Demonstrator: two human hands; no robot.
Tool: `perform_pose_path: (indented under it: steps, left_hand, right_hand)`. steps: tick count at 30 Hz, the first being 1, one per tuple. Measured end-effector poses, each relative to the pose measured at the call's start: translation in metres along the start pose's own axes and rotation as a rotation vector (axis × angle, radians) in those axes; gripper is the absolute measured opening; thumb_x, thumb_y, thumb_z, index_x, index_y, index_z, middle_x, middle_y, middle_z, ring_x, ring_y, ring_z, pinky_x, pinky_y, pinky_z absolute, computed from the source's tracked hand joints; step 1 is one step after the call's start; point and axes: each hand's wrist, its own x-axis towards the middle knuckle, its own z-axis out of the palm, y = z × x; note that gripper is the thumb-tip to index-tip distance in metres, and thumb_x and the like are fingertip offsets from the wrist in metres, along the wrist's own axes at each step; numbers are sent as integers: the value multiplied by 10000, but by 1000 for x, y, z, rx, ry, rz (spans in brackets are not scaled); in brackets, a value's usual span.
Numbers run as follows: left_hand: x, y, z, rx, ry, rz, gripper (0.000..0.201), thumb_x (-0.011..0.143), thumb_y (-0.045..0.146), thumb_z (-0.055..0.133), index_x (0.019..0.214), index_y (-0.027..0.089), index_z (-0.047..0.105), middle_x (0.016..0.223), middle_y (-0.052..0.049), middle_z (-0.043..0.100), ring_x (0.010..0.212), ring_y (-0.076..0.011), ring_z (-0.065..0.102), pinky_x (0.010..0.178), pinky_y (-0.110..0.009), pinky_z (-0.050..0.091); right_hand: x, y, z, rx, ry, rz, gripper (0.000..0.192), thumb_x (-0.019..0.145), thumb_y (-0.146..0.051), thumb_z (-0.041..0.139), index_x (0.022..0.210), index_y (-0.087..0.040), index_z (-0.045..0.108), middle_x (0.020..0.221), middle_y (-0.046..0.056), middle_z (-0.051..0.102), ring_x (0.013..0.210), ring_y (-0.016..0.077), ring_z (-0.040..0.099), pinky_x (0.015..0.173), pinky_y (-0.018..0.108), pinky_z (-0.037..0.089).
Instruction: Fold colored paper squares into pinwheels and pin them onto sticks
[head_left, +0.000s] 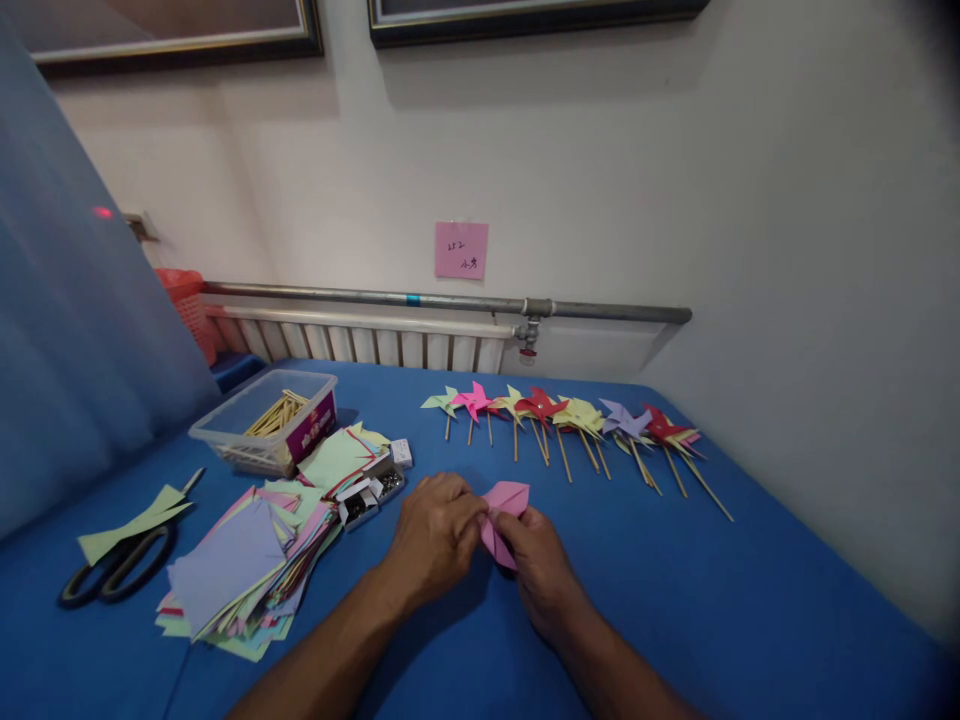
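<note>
Biggest first: blue table [757,625] under it all; row of pinwheels [540,405] beyond the grip & off to its R; paper pile [229,565] L of the grip; tub [313,425] w/ sticks farther out, beyond L; scissors [127,550] far L, a green strip lying across. L hand [442,525] has its fingertips bunched against the pink paper's [511,497] L side; can't tell if they pinch it or something tiny. R hand [544,565] grasps it from the R, thumb on front, fingers mostly hidden behind. Paper sits between the hands, just above the table, creased & part-folded. Prob. v. light, bendy, not slippery; creases easily, could tear nr. folds. Best hold: light thumb pinch nr. the middle where layers meet, tips left free. Smallest: boxes [365,492] w/ metal bits, L of the grip, beside the pile.
</note>
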Motion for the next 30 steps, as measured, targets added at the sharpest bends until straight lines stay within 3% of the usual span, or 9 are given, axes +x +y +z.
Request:
perform_pose_path:
  steps: [6,12,20,25,30]
  left_hand:
    - [1,3,-2,28,-29,4,252,1001,162,545,983,206,792,924,-70,740,863,-223,655,818,-382,452]
    - [2,4,-6,185,-56,93,236,968,136,562,1010,204,784,936,-81,738,840,-235,625,785,-399,411]
    - [2,2,-4,328,-80,176,216,968,111,581,1054,195,760,907,-82,696,845,-247,601,758,-415,416]
    - [1,-2,0,372,-49,214,208,995,114,578,1084,167,758,913,-96,684,841,-257,602,750,-417,423]
    - [0,-2,0,325,-69,163,242,997,116,569,1097,197,774,936,-96,703,846,-246,613,764,-405,427]
  right_hand:
    - [-3,-3,2,4,-32,-7,322,746,-509,818,756,-224,669,665,-15,638,609,164,497,594,285,383]
    - [1,-1,2,48,-52,-22,345,733,-508,849,780,-213,678,712,-2,675,680,186,563,672,295,451]
    - [0,-4,3,61,-57,-37,460,762,-585,864,705,-223,585,656,-48,532,626,137,398,604,276,339]
    - [-4,-13,6,90,-86,-54,429,722,-559,901,742,-218,641,714,-18,594,689,162,466,640,276,392]
    - [1,-4,1,22,-54,-23,395,727,-532,885,757,-210,658,650,-32,606,609,149,476,600,276,370]
